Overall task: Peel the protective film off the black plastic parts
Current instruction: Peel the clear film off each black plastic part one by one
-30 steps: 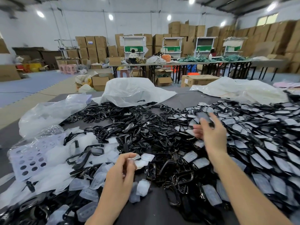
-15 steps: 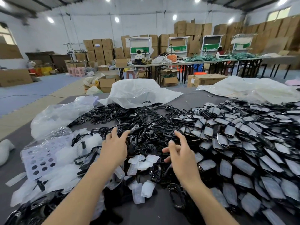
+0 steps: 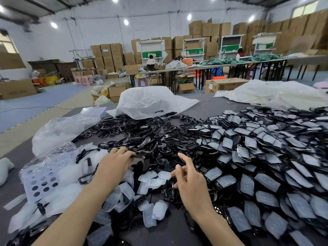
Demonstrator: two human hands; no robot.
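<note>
A heap of bare black plastic parts (image 3: 142, 132) covers the middle of the grey table (image 3: 221, 107). To the right lies a larger heap of black parts still covered in film (image 3: 266, 157). Loose peeled film pieces (image 3: 152, 181) are scattered in front of me between my arms. My left hand (image 3: 113, 166) reaches forward, its fingers bent onto a black part (image 3: 141, 157) at the near edge of the bare heap. My right hand (image 3: 190, 180) hovers over the films with index finger straight and thumb out, and I see nothing in it.
A lilac sheet with round holes (image 3: 40, 180) lies at the left under clear wrapping. White plastic bags sit at the back middle (image 3: 150, 102), back right (image 3: 266, 95) and left (image 3: 67, 128). Beyond are long tables, cardboard boxes and seated people.
My right hand came back from the film-covered heap to the middle. My left hand let go of a film piece and reached forward onto the bare black parts, its fingers now bent.
</note>
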